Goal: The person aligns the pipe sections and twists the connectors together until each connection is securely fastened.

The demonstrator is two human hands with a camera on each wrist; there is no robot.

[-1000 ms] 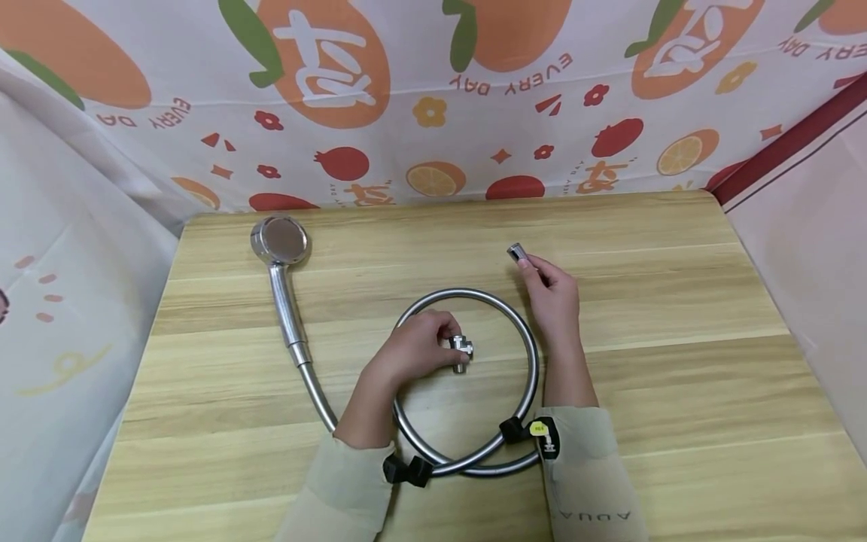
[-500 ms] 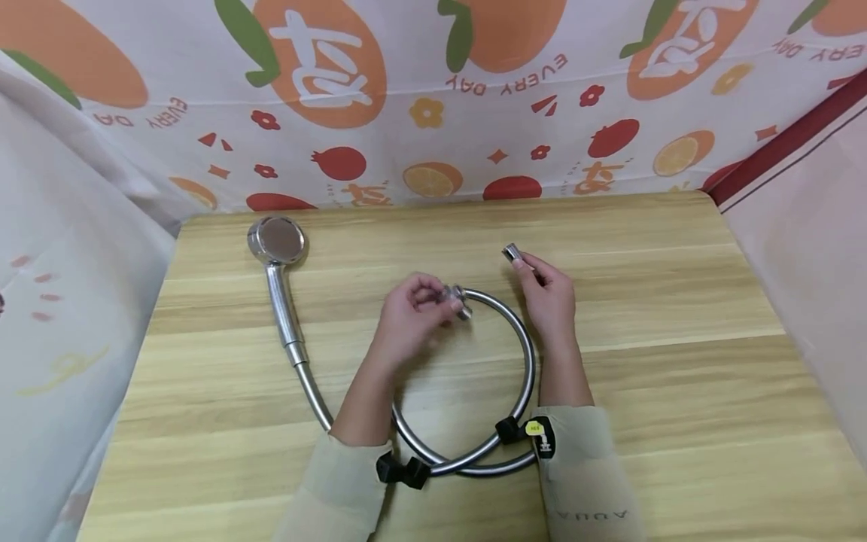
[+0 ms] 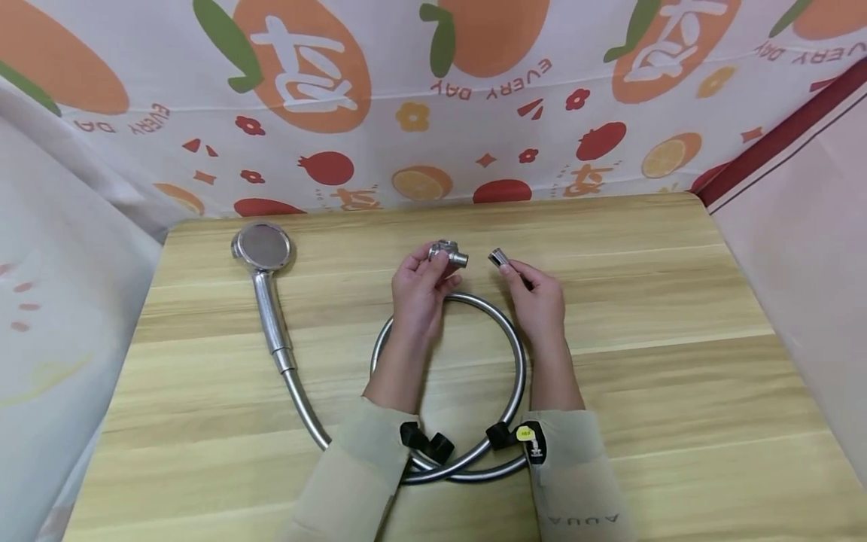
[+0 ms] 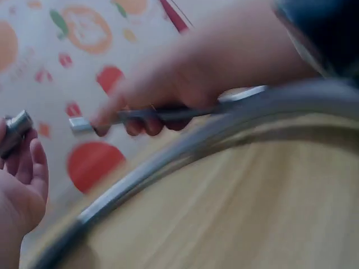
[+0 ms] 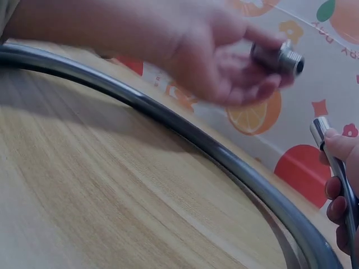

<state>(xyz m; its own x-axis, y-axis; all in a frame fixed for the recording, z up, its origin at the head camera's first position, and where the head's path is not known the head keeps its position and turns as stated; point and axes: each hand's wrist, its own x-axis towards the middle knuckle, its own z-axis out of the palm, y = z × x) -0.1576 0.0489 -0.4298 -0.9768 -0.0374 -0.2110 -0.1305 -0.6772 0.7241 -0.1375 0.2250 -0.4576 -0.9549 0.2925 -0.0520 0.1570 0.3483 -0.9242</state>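
Note:
My left hand (image 3: 420, 290) pinches a small chrome pipe fitting (image 3: 448, 254) with side outlets between thumb and fingers. In the right wrist view the fitting's threaded end (image 5: 293, 63) points right, toward the other hand. With my right hand (image 3: 538, 305) I grip the shower hose end, its chrome connector (image 3: 498, 257) sticking out past the thumb and tilted up to the left. A short gap separates connector and fitting. The metal shower hose (image 3: 520, 361) loops on the table below both hands and runs left to a chrome shower head (image 3: 264, 247), lying face up.
The hands are above the wooden table (image 3: 677, 339), toward its back edge. Behind it hangs a fruit-print cloth (image 3: 413, 143). A white cloth (image 3: 61, 263) stands at the left side. Both forearms reach over the hose loop.
My left hand has lifted the fitting from inside the hose loop, moved it up and away, and turned it toward the connector. My right hand has stayed nearly in place.

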